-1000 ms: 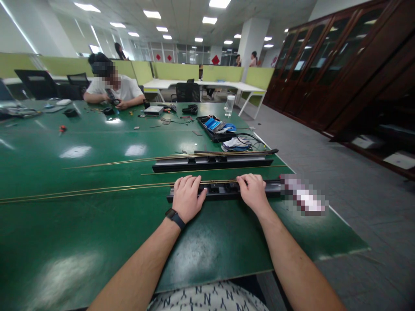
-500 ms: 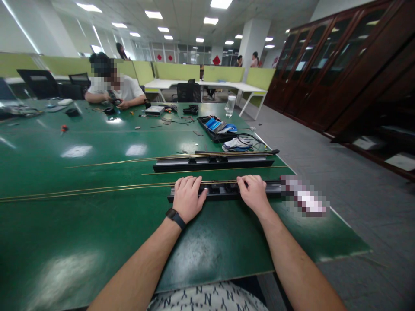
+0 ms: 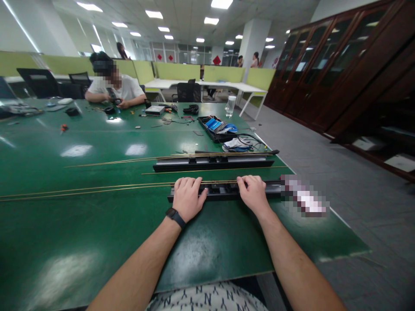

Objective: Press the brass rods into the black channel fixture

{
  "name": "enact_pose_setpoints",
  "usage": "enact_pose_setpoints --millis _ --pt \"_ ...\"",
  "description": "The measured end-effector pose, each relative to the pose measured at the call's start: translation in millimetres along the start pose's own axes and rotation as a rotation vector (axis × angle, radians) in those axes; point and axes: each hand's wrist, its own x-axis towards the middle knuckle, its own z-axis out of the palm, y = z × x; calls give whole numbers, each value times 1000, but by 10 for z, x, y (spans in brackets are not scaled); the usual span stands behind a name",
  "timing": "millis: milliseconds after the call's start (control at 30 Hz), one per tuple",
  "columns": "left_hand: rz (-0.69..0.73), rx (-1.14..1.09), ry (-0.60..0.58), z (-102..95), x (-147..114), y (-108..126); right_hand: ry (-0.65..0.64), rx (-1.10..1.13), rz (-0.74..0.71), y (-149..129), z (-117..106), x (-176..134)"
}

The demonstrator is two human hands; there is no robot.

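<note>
A long black rail with silver inner faces lies crosswise on the table in front of me. My left hand, with a dark watch on the wrist, is closed over the rail's left part, fingers along its far edge and thumb on the near side. Thin brass-coloured rods run along the rail's far edge, pass under both hands and stretch far out to the left. Farther right, my right hand pinches at the rods and the far edge, its thumb and index finger together. Both palms hide part of the rail.
A second black rail lies beyond, with more rods along it. Behind it are a black tray with blue items, gloves and a clear cup. A blurred object sits at the right table edge. Across the green table works another person.
</note>
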Motion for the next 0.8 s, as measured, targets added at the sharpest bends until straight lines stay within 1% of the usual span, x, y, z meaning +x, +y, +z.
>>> enact_pose_setpoints --millis 233,467,800 --pt "-3 17 -6 1 -2 2 -5 -8 -12 29 9 6" --pt "-2 12 -7 2 -4 -2 5 86 -77 16 -30 22" --pt "-8 21 -12 2 1 -6 15 88 -71 -1 -12 8"
